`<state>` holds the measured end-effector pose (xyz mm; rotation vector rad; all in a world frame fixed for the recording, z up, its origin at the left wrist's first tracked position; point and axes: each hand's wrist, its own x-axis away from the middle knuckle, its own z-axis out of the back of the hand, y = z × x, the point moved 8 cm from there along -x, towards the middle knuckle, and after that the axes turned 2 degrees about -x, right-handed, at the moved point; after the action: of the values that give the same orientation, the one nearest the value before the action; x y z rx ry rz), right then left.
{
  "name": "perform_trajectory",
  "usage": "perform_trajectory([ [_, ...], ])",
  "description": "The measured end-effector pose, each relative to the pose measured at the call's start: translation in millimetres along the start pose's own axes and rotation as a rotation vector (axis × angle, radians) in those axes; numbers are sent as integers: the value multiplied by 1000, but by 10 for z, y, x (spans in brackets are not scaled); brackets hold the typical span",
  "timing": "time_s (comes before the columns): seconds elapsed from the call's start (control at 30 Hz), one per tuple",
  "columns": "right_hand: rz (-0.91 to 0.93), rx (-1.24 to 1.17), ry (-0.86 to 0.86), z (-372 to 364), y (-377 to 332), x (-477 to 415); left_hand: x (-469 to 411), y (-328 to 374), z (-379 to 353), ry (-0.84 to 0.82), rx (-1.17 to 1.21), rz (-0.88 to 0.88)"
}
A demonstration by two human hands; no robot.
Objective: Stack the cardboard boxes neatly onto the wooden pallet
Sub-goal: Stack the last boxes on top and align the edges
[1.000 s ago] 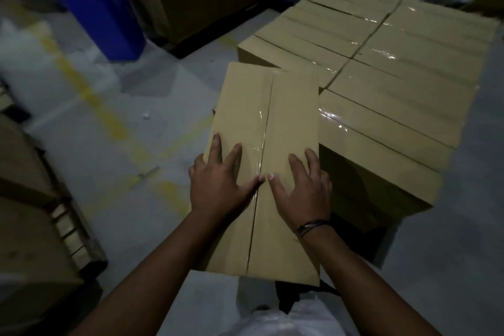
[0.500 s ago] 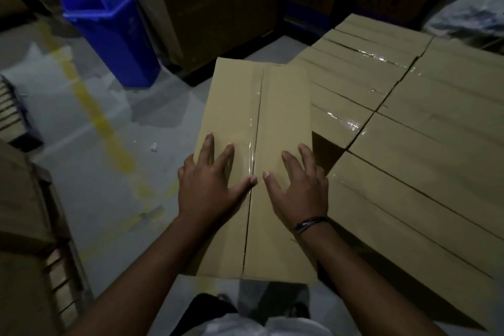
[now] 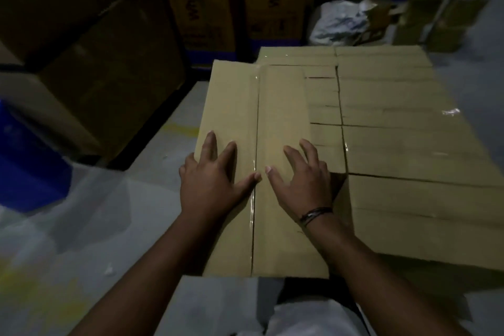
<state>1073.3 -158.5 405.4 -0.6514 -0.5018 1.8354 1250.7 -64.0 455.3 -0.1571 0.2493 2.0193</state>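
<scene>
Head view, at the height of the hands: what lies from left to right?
blue bin → left hand → taped seam of the box → right hand → stacked boxes

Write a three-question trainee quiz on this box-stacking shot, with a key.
1. True or false: the left hand and right hand lie flat on top of the taped cardboard box.
2. Which wrist wears the dark bracelet? A left, B right, C neither.
3. Fill in: the stacked boxes lie on the person's ____ of the taped cardboard box.
Key: 1 true; 2 B; 3 right.
</scene>
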Motion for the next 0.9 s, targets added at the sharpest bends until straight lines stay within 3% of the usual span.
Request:
perform_trajectory([
  [0.2,-187,50,112,-140,-137,-177,-659,-150,-152,-26,47,-228],
  [0.5,-394,90,216,-680,-134,-667,-1564,-323,-606,-122,109,-403],
  [0.6,-466,82,273,-736,-175,-771,-1776,-329,-617,-170,153,-428],
  [0.9,-660,129,482,-720,-189,-623,-2098,-97,-894,-213,256,-717],
])
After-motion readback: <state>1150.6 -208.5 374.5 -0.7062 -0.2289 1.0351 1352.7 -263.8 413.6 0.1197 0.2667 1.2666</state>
